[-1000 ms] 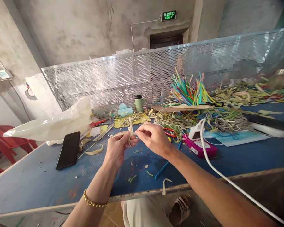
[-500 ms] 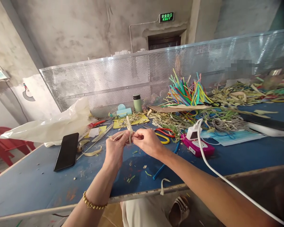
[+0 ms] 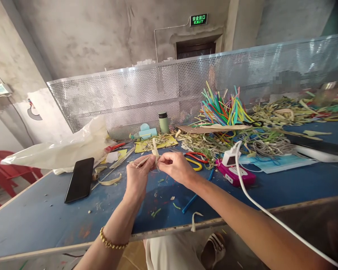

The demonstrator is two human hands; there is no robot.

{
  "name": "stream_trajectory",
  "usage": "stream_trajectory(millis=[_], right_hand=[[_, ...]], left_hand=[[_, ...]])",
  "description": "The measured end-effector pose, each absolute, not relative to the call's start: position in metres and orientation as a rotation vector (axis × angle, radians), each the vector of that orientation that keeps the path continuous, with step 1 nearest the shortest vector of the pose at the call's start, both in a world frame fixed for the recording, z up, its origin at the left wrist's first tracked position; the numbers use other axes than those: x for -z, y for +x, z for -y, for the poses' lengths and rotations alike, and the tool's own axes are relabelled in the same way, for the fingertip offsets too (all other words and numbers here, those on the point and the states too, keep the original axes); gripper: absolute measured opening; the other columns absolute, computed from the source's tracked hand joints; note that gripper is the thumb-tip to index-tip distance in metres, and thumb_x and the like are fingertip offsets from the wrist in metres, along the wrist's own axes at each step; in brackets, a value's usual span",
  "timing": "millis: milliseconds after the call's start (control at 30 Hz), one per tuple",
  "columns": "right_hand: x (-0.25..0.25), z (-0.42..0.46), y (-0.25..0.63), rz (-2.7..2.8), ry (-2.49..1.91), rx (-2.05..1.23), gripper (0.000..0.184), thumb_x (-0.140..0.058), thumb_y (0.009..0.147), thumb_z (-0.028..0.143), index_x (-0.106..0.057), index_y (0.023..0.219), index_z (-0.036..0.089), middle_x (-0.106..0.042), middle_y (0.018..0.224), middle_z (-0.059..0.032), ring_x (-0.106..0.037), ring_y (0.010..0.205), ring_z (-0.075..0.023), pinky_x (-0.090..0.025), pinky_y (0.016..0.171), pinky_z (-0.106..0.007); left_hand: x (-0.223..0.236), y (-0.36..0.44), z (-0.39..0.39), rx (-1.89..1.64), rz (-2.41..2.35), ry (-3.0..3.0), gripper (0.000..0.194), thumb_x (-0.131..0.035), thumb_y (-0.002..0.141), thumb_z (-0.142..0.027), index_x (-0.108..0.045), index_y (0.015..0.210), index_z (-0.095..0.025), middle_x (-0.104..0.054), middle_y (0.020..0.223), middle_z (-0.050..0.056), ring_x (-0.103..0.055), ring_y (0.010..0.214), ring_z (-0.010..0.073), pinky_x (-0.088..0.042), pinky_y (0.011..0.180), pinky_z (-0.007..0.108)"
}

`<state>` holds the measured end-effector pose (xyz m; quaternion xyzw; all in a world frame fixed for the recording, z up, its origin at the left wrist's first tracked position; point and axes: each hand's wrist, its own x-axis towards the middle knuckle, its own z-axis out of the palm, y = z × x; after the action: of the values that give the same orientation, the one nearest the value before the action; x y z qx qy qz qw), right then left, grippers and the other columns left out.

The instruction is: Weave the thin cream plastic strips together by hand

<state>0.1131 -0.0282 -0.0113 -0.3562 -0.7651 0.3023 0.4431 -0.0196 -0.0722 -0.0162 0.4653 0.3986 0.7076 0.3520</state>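
Above the blue tabletop (image 3: pixel 107 213), my two hands meet over a pale, straw-like husk strip (image 3: pixel 154 146). Thumb and fingers of my left hand (image 3: pixel 137 174) pinch its lower part, and one thin end sticks out leftward over the fingers. From the right, my right hand (image 3: pixel 176 167) is closed in a pinch at the same piece, its fingertips almost touching the left thumb. The strip's upper end stands up between the hands. Fingers cover the spot where it is gripped.
A black phone (image 3: pixel 79 180) and a plastic bag (image 3: pixel 64 148) lie left. Scissors with red handles (image 3: pixel 115 146) and a green bottle (image 3: pixel 163 123) are behind. To the right are colourful pipes (image 3: pixel 225 108), dried scraps, a magenta box (image 3: pixel 235 173) and a white cable (image 3: pixel 252 200).
The upright end of the strip has shifted slightly right and leans a little differently. Both hands keep their grip in nearly the same place.
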Motion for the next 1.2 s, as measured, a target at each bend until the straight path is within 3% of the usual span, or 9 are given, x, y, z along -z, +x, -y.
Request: stream_trajectory(millis=[633,733,867,1000,1200], right_hand=[[0.004,0.037,0.12,2.064,-0.977,-0.766,0.013,-0.058,0.065,0.019,-0.056,0.052,0.017,-0.052,0.05,0.0027,-0.043,0.052,-0.0105,-0.028,0.05,-0.024],[0.0,0.038,0.123,2.109,-0.963,-0.644,0.016,-0.058,0.07,0.019,-0.056,0.054,0.017,-0.052,0.052,0.0021,-0.044,0.054,-0.0109,-0.029,0.052,-0.024],[-0.006,0.035,0.129,1.877,-0.896,-0.379,0.028,-0.057,0.085,0.033,-0.057,0.062,0.017,-0.057,0.06,-0.0007,-0.046,0.057,-0.0117,-0.033,0.057,-0.026],[-0.005,0.027,0.13,1.877,-0.755,-0.665,0.023,-0.06,0.084,0.034,-0.065,0.074,0.014,-0.065,0.072,-0.004,-0.055,0.066,-0.0136,-0.041,0.062,-0.025],[-0.001,0.025,0.128,1.802,-0.727,-0.888,0.018,-0.064,0.078,0.03,-0.063,0.072,0.014,-0.061,0.067,-0.0007,-0.051,0.061,-0.011,-0.04,0.058,-0.024]], left_hand=[[0.013,-0.029,0.074,-1.799,-0.975,0.965,0.038,-0.087,0.06,-0.037,-0.075,0.083,-0.01,-0.077,0.079,0.013,-0.074,0.076,0.0272,-0.058,0.076,0.041],[0.013,-0.03,0.074,-1.799,-0.999,0.972,0.039,-0.087,0.059,-0.038,-0.075,0.082,-0.01,-0.077,0.078,0.013,-0.074,0.073,0.0268,-0.058,0.074,0.04],[0.012,-0.027,0.075,-1.774,-1.008,1.032,0.039,-0.087,0.06,-0.04,-0.075,0.081,-0.01,-0.076,0.076,0.012,-0.073,0.069,0.0259,-0.057,0.072,0.04],[0.012,-0.022,0.077,-1.656,-1.007,1.152,0.036,-0.086,0.062,-0.04,-0.075,0.08,-0.011,-0.074,0.069,0.009,-0.071,0.06,0.0238,-0.055,0.064,0.036],[0.014,-0.021,0.077,-1.518,-0.953,1.237,0.034,-0.081,0.07,-0.042,-0.076,0.08,-0.011,-0.071,0.071,0.008,-0.065,0.056,0.0174,-0.051,0.06,0.031]])
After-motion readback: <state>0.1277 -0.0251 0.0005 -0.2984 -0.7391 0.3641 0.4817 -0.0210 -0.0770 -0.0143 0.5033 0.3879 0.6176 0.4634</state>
